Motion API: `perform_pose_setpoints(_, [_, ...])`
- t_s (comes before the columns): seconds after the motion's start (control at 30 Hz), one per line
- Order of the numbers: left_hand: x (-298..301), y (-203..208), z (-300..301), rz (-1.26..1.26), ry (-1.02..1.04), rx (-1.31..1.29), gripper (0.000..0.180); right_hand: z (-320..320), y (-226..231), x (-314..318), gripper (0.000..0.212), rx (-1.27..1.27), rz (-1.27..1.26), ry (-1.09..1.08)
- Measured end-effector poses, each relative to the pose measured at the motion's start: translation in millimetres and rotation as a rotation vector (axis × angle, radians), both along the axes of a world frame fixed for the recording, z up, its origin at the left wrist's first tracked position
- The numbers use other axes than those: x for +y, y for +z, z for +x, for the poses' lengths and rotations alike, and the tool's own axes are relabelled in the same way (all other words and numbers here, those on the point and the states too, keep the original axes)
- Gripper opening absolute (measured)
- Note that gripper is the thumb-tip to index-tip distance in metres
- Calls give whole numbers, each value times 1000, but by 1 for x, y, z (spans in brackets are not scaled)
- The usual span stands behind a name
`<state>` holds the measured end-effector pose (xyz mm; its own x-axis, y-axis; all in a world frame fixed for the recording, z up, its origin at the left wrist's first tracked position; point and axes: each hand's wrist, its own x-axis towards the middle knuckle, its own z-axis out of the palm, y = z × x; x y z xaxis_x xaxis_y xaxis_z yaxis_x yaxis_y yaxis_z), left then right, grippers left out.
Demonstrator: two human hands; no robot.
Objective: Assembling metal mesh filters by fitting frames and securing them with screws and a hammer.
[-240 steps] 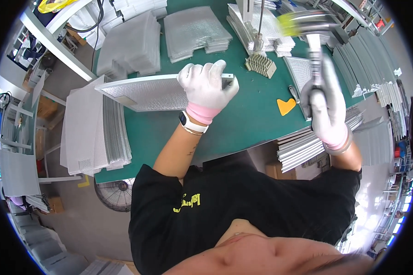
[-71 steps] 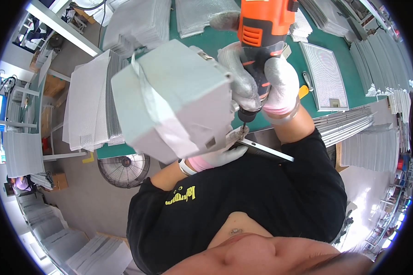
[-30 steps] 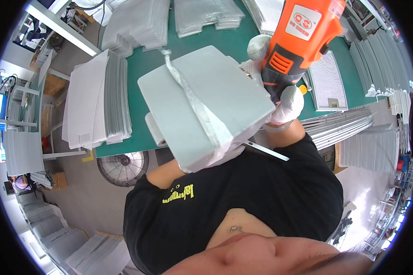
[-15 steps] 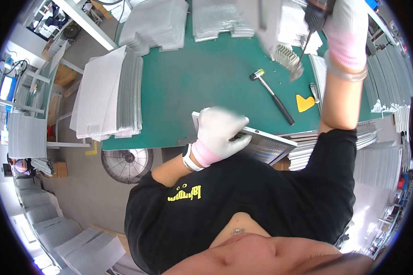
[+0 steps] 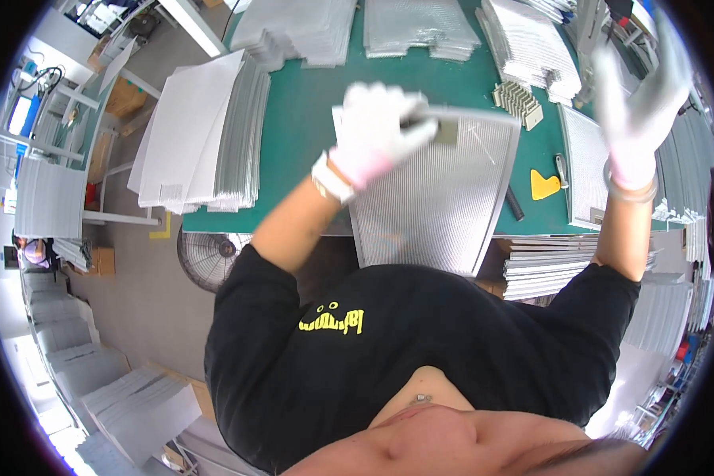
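My left hand (image 5: 379,125), in a white glove with a pink cuff, grips the far edge of a silver-framed ribbed panel (image 5: 432,198). The panel tilts over the near edge of the green table (image 5: 309,135), its lower end close to my shirt. At the right my gloved right hand (image 5: 642,99) is raised with fingers spread, slightly blurred, and holds nothing. Beyond its fingertips a dark power screwdriver (image 5: 617,9) is partly visible. Most of a hammer (image 5: 516,206) is hidden by the panel; only its black handle end shows.
Stacked translucent ribbed sheets (image 5: 194,131) stand at the left, with more along the far side. A row of beige plastic pieces (image 5: 519,105), a yellow scraper (image 5: 544,185) and a grey-handled tool (image 5: 562,168) lie right of the panel. A floor fan (image 5: 210,258) stands below left.
The panel has come up and swung to face me, lifted by my left hand. My right hand has let go of the power screwdriver and opened.
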<state>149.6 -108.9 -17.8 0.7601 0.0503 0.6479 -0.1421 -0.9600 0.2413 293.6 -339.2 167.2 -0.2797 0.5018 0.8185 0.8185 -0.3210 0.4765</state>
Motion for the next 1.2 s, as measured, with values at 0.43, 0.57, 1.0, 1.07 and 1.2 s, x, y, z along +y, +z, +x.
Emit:
perform_pose_setpoints(0.43, [-16, 65, 84, 360, -245, -47, 40, -14, -105, -14, 61, 633, -435, -306])
perform_pose_setpoints(0.57, [-20, 62, 92, 354, -272, -50, 40, -12, -115, -24, 54, 944, -423, -316])
perform_pose_setpoints(1.0, [69, 35, -124, 286, 497, -2, 51, 19, -217, -258, 45, 1414, 421, -469])
perform_pose_setpoints(1.07, [109, 0, -191, 293, 847, 154, 55, 26, -265, -311, 47, 1511, 736, -308])
perform_pose_setpoints(1.2, [152, -33, -260, 161, 1131, 321, 57, 26, -280, -311, 48, 1614, 1249, -73])
